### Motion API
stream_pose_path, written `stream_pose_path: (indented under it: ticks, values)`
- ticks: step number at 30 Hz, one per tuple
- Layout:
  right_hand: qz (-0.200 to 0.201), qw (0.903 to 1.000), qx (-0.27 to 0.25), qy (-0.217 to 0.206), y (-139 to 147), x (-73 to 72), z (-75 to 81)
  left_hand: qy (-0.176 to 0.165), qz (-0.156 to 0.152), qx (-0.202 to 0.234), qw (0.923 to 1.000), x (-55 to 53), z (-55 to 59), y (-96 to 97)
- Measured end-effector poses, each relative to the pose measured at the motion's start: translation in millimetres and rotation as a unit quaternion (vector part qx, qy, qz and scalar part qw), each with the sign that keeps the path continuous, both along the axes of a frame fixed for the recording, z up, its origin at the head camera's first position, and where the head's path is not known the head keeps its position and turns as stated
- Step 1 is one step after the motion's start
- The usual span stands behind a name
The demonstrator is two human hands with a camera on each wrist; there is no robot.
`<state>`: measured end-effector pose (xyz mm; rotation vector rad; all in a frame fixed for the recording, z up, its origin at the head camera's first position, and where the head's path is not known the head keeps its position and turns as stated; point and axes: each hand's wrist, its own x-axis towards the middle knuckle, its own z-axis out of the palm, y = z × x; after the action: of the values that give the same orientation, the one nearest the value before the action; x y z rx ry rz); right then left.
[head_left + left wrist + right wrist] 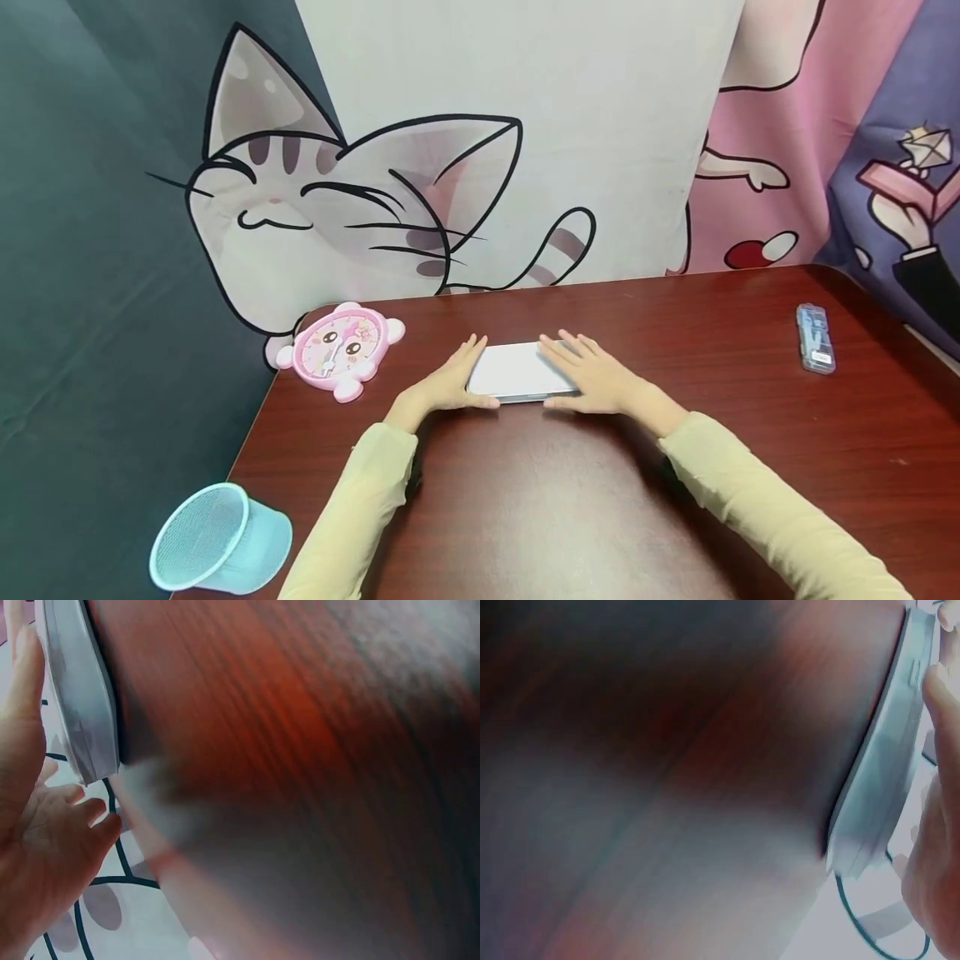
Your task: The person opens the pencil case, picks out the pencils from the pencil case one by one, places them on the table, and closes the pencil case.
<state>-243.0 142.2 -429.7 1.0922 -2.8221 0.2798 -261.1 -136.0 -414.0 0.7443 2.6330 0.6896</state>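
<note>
A flat white rectangular case (pixel 517 371) lies on the dark red-brown table, with a hand at each end. My left hand (pixel 448 383) is at its left end, thumb pointing along the near edge and fingers stretched toward the far corner. On the opposite end, my right hand (pixel 596 379) has its straight, spread fingers over the top and its thumb by the near edge. The left wrist view shows the case's grey side (pixel 86 697) beside the thumb. A similar pale side (pixel 881 765) appears in the right wrist view, near the right thumb.
A pink clock (pixel 341 348) with a cartoon face lies at the table's back left. At the front left edge, a light blue mesh basket (pixel 258 546) is tipped on its side. A small blue transparent case (pixel 815 337) lies far right. Behind hangs a cat-printed cloth (pixel 600 100).
</note>
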Motion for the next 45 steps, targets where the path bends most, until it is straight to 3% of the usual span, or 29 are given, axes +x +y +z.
stream_pose_path:
  ticks: [3,6,10,13,17,20,22,25,29,31,33,36,38,40,42,45]
  values:
    - [0.013,0.9996,0.012,-0.020,-12.1,-1.2,0.8,-0.023,-0.005,0.019,0.9995,0.6,-1.2,1.6]
    - [0.028,0.9989,0.034,-0.013,-20.6,-2.5,6.4,-0.025,0.001,0.030,0.9992,1.2,-1.4,2.2]
    - [0.065,0.9937,0.078,0.047,-29.8,-3.4,18.5,-0.013,0.010,0.029,0.9994,0.9,1.1,2.1]
    - [0.100,0.9800,0.117,0.127,-35.1,-5.3,22.9,-0.009,0.008,0.033,0.9994,0.1,5.4,3.4]
    - [0.139,0.9474,0.140,0.252,-37.9,-6.8,19.7,-0.010,0.001,0.023,0.9997,-1.1,9.2,5.9]
    - [0.146,0.9346,0.131,0.296,-36.4,-6.2,17.4,-0.006,-0.003,0.015,0.9999,-3.4,9.1,8.3]
    - [0.144,0.9344,0.128,0.300,-34.3,-7.0,17.6,-0.002,-0.005,0.013,0.9999,-6.2,9.3,10.0]
    - [0.137,0.9490,0.098,0.267,-29.8,-9.5,20.1,-0.004,0.000,0.015,0.9999,-9.2,11.1,11.2]
    - [0.102,0.9899,0.029,0.094,-10.7,-14.2,25.0,-0.015,0.013,0.022,0.9996,-9.0,11.2,8.4]
    - [0.063,0.9980,-0.002,-0.004,4.1,-15.9,28.8,-0.023,0.016,0.030,0.9992,-8.2,9.1,5.4]
    - [0.030,0.9969,-0.023,-0.070,17.6,-19.1,31.5,-0.027,0.016,0.036,0.9989,-7.0,7.0,0.9]
    - [-0.006,0.9895,-0.089,-0.114,29.6,-25.6,34.1,-0.038,0.029,0.050,0.9976,-4.2,3.7,-8.0]
    - [-0.037,0.9792,-0.159,-0.120,31.7,-31.7,33.9,-0.033,0.048,0.059,0.9966,-1.9,2.7,-13.2]
    - [-0.086,0.9601,-0.239,-0.116,31.1,-37.6,32.5,-0.011,0.063,0.069,0.9956,-0.5,2.3,-15.7]
    - [-0.142,0.9385,-0.300,-0.095,28.8,-42.2,30.3,0.036,0.067,0.063,0.9951,0.2,3.3,-15.3]
    - [-0.217,0.9045,-0.361,-0.066,23.2,-44.9,28.2,0.114,0.047,0.022,0.9921,-1.8,5.4,-10.6]
